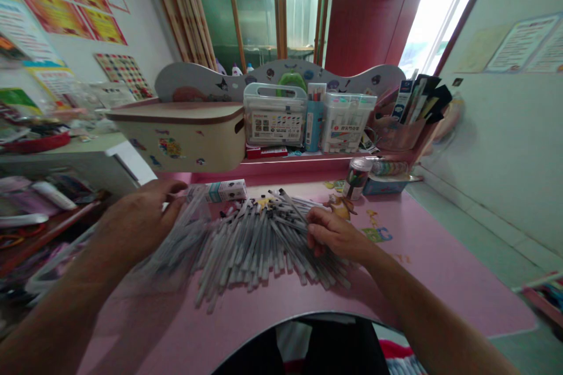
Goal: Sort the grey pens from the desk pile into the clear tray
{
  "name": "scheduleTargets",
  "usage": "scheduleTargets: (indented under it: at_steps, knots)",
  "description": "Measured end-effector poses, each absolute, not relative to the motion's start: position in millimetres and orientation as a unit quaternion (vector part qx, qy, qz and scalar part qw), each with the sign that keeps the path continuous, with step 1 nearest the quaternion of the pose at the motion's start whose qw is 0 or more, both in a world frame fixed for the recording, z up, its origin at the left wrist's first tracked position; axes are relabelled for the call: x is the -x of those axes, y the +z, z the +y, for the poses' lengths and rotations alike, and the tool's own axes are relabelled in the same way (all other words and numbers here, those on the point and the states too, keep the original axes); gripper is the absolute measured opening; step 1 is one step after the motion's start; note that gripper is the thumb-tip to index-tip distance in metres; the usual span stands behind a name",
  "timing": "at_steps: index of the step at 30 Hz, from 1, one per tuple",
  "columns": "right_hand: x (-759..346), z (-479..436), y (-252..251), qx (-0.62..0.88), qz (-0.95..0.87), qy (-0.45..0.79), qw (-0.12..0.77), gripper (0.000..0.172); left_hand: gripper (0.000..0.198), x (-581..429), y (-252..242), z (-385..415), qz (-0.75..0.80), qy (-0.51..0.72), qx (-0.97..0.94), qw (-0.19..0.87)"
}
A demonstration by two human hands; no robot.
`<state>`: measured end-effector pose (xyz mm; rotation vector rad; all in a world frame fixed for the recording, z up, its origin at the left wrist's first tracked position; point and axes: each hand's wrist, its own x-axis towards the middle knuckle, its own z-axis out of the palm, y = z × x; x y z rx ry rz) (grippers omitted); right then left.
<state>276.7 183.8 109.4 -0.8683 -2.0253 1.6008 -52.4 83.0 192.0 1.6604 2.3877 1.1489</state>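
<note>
A heap of slim grey-white pens [257,246], several with dark tips, lies fanned out on the pink desk. My left hand [147,211] is closed on the upper edge of a clear plastic bag [193,217], left of the heap. More pens show through the bag's blurred film. At the heap's right side, my right hand [328,231] has its fingers curled together. One dark-ended pen [294,204] runs up and left from those fingers; the exact grip is partly hidden. A small white box [226,190] lies behind the bag.
On the desk's back ledge stand a lidded cream bin [189,140], a clear carry case [275,117], a marker box [347,123] and a pen holder [400,129]. A clear jar [357,179] stands behind my right hand. Crowded shelves [48,205] flank the left side.
</note>
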Motion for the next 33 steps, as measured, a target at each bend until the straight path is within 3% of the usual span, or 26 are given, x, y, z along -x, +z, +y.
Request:
scheduleTargets:
  at_steps: [1,5,8,13,22,33]
  knots:
    - [-277,183,109,0.310,-0.716,0.589,0.211,0.008,0.017,33,190,84,0.745,0.382,-0.546,0.035]
    - [-276,183,103,0.277,-0.689,0.628,0.234,0.018,0.033,-46,164,96,0.584,0.531,-0.490,0.369]
    - [-276,184,99,0.252,-0.698,0.626,0.239,0.029,0.028,-87,141,109,0.502,0.573,-0.447,0.469]
    - [-275,188,97,0.238,-0.739,0.587,0.230,0.038,0.005,-112,123,123,0.455,0.634,-0.415,0.468]
    - [-276,187,103,0.242,-0.820,0.444,0.266,0.030,0.008,-106,109,120,0.480,0.609,-0.494,0.393]
    - [-275,186,99,0.225,-0.798,0.510,0.230,0.027,0.016,-100,108,118,0.483,0.585,-0.479,0.441]
